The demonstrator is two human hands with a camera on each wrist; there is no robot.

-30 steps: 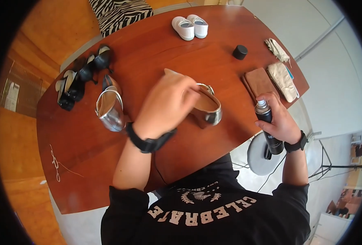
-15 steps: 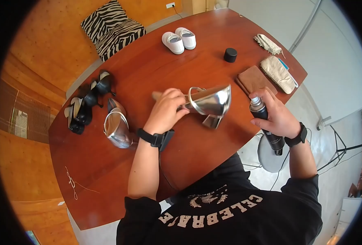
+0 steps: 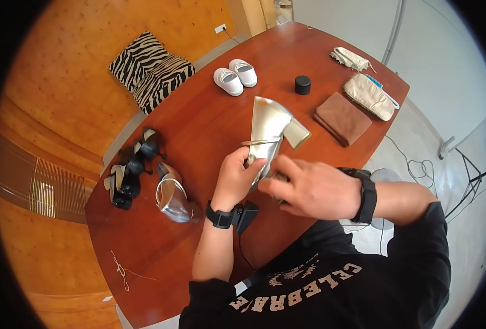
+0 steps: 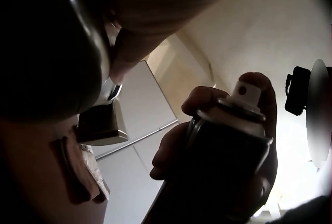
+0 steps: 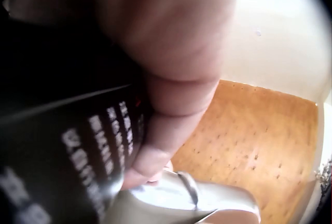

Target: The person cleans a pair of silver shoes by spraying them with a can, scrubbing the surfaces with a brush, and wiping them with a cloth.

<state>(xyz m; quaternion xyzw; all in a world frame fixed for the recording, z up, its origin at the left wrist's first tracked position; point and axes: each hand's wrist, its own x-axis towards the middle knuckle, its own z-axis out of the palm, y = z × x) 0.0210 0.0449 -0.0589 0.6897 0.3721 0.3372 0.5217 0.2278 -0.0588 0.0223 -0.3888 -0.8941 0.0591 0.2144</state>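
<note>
My left hand [image 3: 236, 178] grips a silver high-heeled shoe [image 3: 267, 120] by its front part, tilted up over the table with its block heel [image 3: 297, 133] pointing right. In my right hand [image 3: 322, 189] is a black spray can [image 4: 228, 136], mostly hidden behind the fingers in the head view. The left wrist view shows its white nozzle [image 4: 246, 94] uncapped, with a finger at its top. The can is close to the shoe's front; in the right wrist view its printed side [image 5: 78, 156] overlaps the silver shoe. A matching silver shoe [image 3: 176, 203] stands to the left.
Black heels [image 3: 134, 164] stand at the table's left edge, white shoes [image 3: 228, 82] at the back. A black cap [image 3: 303, 84], a folded brown cloth [image 3: 344, 118], a beige pouch-like item [image 3: 370, 97] and a whitish bundle [image 3: 352, 58] lie right. String [image 3: 121, 271] lies front left.
The left hand has lifted the silver shoe off the table and turned it heel-up. The right hand has brought the spray can leftward from the table's right side to the shoe.
</note>
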